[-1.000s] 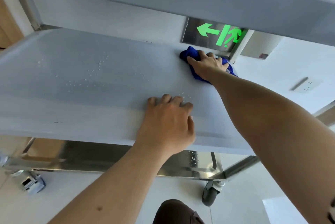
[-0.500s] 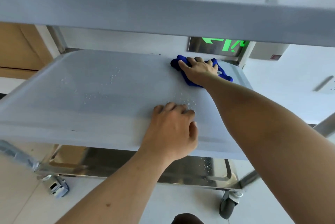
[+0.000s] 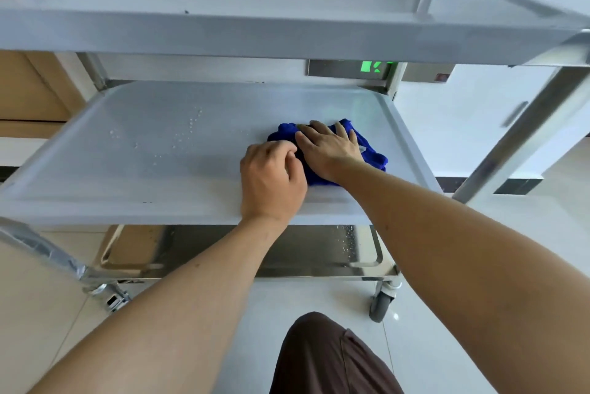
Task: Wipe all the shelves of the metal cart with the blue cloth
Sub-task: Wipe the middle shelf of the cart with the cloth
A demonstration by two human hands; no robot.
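1. Metal cart (image 3: 415, 151) — three tiers in view: the top shelf (image 3: 223, 36) crosses the upper frame and overhangs the middle shelf (image 3: 127, 176); the bottom shelf (image 3: 319, 253) shows beneath it.
2. Blue cloth (image 3: 372, 151) — bunched on the right part of the middle shelf, near its right rim.
3. Right hand (image 3: 332, 148) — palm down with fingers spread straight, pressing flat on the cloth and covering its centre.
4. Left hand (image 3: 271, 180) — knuckles bent, fingers curled loosely on the shelf at the cloth's left edge; whether they pinch the cloth cannot be told.
5. Water droplets (image 3: 188, 128) — scattered over the left half of the middle shelf, well apart from the cloth; more lie on the bottom shelf at right.
6. Caster wheel (image 3: 380, 307) — under the cart's near right corner, on the pale floor (image 3: 319, 298).
7. Green lit sign (image 3: 370, 67) — on the wall behind, mostly hidden by the top shelf.
8. Brown-clad knee (image 3: 325, 355) — at the lower edge.
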